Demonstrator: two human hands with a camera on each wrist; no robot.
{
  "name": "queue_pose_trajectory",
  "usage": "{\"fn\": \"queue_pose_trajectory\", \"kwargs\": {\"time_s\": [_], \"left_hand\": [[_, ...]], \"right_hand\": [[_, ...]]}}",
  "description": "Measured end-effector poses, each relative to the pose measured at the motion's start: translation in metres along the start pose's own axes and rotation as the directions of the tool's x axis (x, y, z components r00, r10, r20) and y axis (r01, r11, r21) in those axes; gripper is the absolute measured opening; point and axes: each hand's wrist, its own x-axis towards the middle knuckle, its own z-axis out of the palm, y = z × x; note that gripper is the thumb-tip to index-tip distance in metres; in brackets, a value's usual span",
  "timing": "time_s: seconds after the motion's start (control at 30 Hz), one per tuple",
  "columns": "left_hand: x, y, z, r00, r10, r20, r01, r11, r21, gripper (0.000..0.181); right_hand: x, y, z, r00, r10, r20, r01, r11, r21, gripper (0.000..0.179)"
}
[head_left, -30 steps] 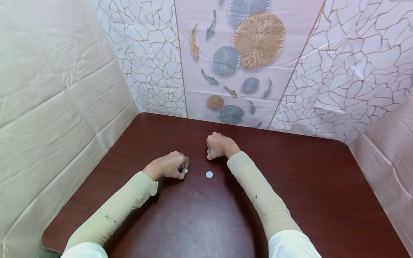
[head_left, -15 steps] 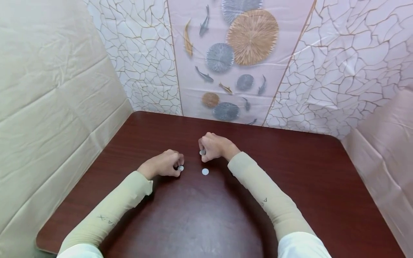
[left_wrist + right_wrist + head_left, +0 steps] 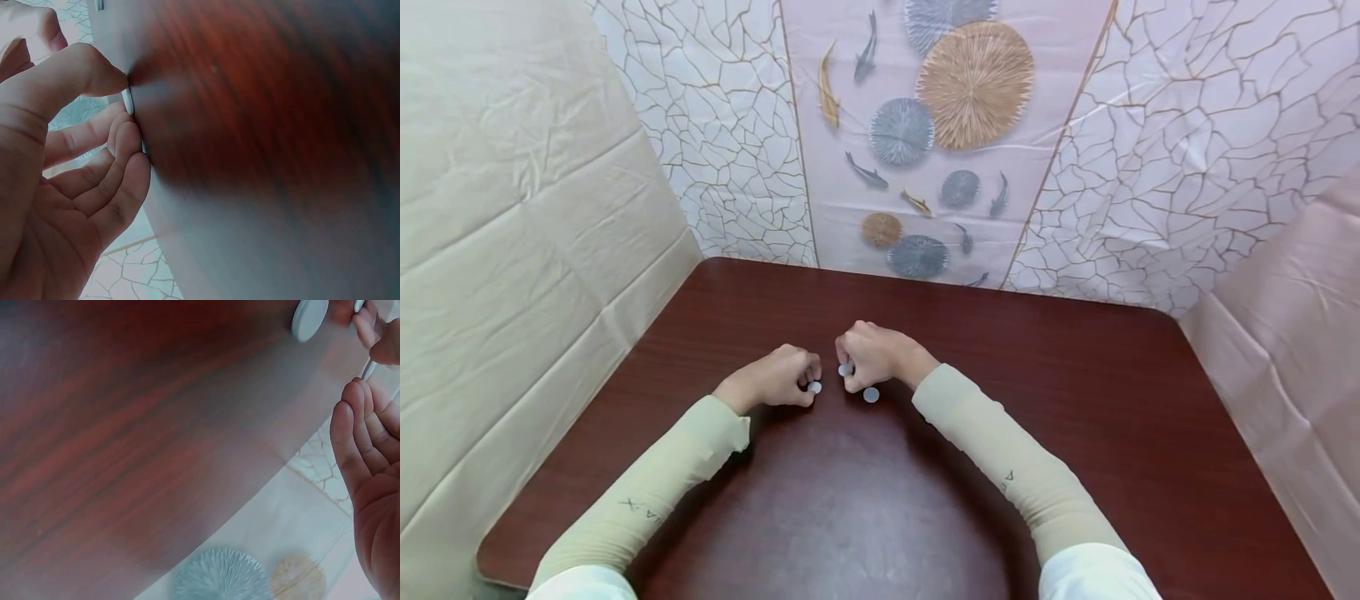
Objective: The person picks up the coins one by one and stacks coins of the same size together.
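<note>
Three small, round, flat white discs lie close together near the table's middle. My left hand (image 3: 775, 379) pinches one disc (image 3: 816, 387) between thumb and fingertips, right at the tabletop. In the left wrist view that disc (image 3: 129, 102) shows edge-on, its lower part covered by the fingers. Just across from it, my right hand (image 3: 877, 354) holds a second disc (image 3: 846, 369) the same way; only a thin rim of this disc (image 3: 369, 369) appears in the right wrist view. The third disc (image 3: 871, 395) lies flat on the wood, just on the near side of my right hand.
A dark red-brown table (image 3: 1060, 433) with rounded corners spreads under both arms. Behind it hangs a patterned cloth (image 3: 902, 200) with fish and round leaf shapes. Plain pale cloth (image 3: 512, 208) drops along the left side, with more at the right.
My right hand has moved left and toward me with its disc, closing the gap to the left hand. The left hand keeps its disc in about the same spot. The head view has shifted slightly.
</note>
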Motion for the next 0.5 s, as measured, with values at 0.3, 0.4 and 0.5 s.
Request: {"fn": "queue_pose_trajectory", "kwargs": {"time_s": [0.3,0.4,0.5], "left_hand": [[-0.004,-0.004,0.002,1.0,0.014,-0.019,-0.014,0.999,-0.034,0.017],[-0.004,-0.004,0.003,0.999,0.019,-0.027,-0.021,0.998,-0.057,0.018],[-0.003,-0.003,0.003,0.999,0.015,-0.036,-0.018,0.997,-0.072,0.019]], "right_hand": [[0.013,-0.02,0.013,0.998,-0.069,-0.014,0.069,0.998,0.003,0.018],[0.016,-0.023,0.017,0.996,-0.083,-0.019,0.083,0.996,0.011,0.015],[0.017,-0.024,0.02,0.998,-0.068,-0.016,0.069,0.997,0.028,0.018]]}}
